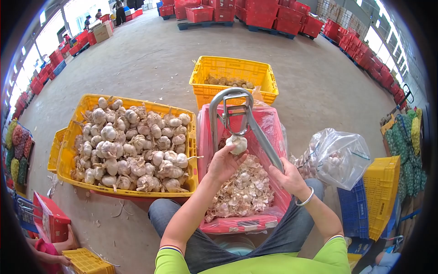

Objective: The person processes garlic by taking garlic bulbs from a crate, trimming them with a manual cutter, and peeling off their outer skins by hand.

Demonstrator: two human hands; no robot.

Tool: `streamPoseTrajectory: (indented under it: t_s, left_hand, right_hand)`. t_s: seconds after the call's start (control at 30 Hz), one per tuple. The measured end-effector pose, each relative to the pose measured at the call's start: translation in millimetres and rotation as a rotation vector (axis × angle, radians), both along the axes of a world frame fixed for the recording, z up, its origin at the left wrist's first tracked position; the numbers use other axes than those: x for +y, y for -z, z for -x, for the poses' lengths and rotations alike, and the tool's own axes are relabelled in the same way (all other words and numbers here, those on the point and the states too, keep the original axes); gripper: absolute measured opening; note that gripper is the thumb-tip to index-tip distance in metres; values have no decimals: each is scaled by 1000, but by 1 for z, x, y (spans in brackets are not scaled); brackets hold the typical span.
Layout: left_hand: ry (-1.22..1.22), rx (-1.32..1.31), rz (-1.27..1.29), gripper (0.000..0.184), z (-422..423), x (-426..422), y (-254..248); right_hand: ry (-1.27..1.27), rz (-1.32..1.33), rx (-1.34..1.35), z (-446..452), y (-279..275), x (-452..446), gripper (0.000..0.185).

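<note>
My left hand (224,163) has its fingers closed round a garlic bulb (237,144), held up just below the cutter's jaws. In my right hand (288,177) is the lower end of the long grey handle of a metal garlic cutter (262,137), whose curved frame stands over a red crate (205,132) lined with clear plastic. Loose garlic skins and pieces (244,189) fill the near part of that crate, between my knees. To the left, a yellow crate (132,190) is heaped with whole garlic bulbs (132,141).
Beyond the red crate stands a yellow crate (235,64) with some bulbs inside. A clear plastic bag (342,157) of garlic sits at my right, near blue and yellow crates (383,196). Another person's hand (65,260) touches a yellow crate (89,262) at lower left. Stacked red crates (260,16) line the back.
</note>
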State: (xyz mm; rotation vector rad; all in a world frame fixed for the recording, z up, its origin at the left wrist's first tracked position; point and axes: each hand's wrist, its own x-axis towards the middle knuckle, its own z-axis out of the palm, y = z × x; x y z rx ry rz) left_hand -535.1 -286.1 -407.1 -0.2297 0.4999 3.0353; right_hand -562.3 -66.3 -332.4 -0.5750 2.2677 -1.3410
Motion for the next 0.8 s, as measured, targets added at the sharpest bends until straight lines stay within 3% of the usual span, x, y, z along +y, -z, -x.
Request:
streamPoseTrajectory:
  t_s: [0.37,0.47,0.8]
  left_hand:
    - [-80,166,348,42,5,2,0]
    - [-63,139,440,49,7,0,4]
    - [-54,28,552,45,8,1,1]
  right_hand:
    - [-7,-9,3,-2,-9,1,27]
    - [-13,1,13,-2,-8,2,27]
    - [-5,-4,51,1,3,3,27]
